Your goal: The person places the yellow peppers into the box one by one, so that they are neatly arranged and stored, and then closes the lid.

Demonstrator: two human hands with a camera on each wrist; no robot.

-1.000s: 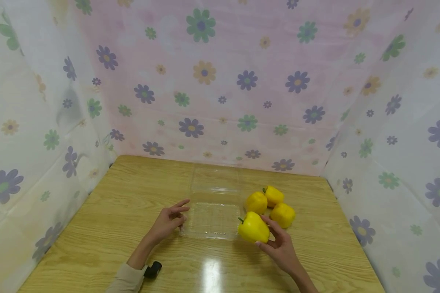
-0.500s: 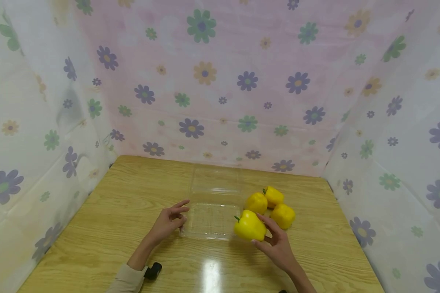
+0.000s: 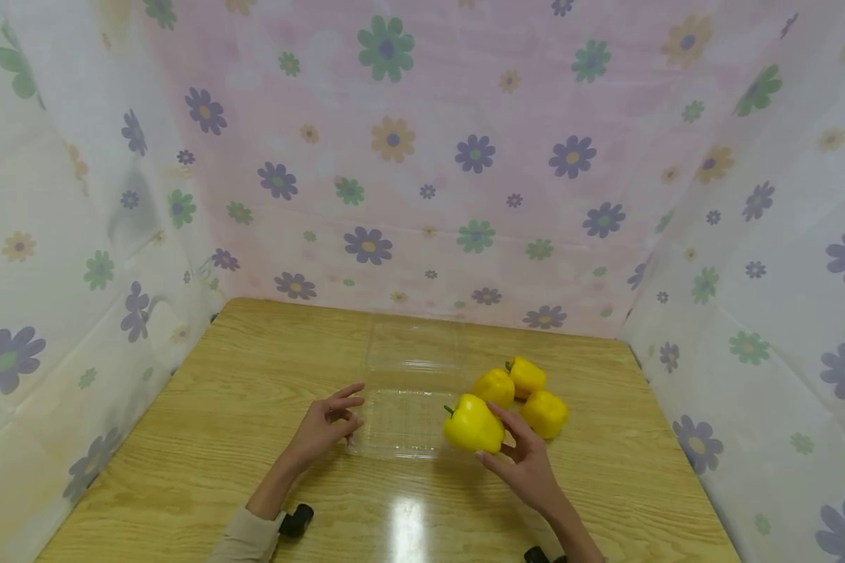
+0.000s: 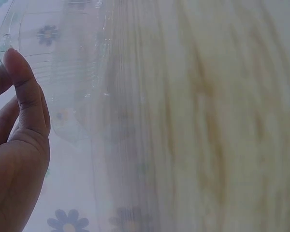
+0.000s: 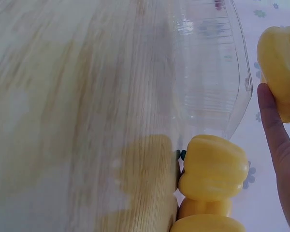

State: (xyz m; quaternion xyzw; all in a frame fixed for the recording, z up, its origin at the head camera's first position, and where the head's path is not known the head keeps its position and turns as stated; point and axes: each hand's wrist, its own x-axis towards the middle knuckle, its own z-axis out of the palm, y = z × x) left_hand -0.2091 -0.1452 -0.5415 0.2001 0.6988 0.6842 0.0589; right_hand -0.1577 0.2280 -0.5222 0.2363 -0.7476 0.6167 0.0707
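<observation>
1. Yellow pepper (image 3: 473, 424) is gripped between the thumb and fingers of the right hand (image 3: 528, 461), held up at the clear container's (image 3: 401, 426) right edge.
2. That container's left rim is touched by the left hand's (image 3: 317, 426) thumb; whether it is pinched cannot be told.
3. Three other peppers (image 3: 544, 414) are clustered right of the container.
4. Beyond it, its lid (image 3: 415, 344) is laid open.
5. Wooden table (image 3: 289, 344) is seen beneath it, floral cloth (image 3: 422, 215) behind.

4 yellow peppers (image 3: 473, 424), green stems (image 3: 449, 409), clear container (image 3: 404, 428), tan wood-grain table (image 3: 289, 336), pink-and-white flowered cloth (image 3: 436, 94)
</observation>
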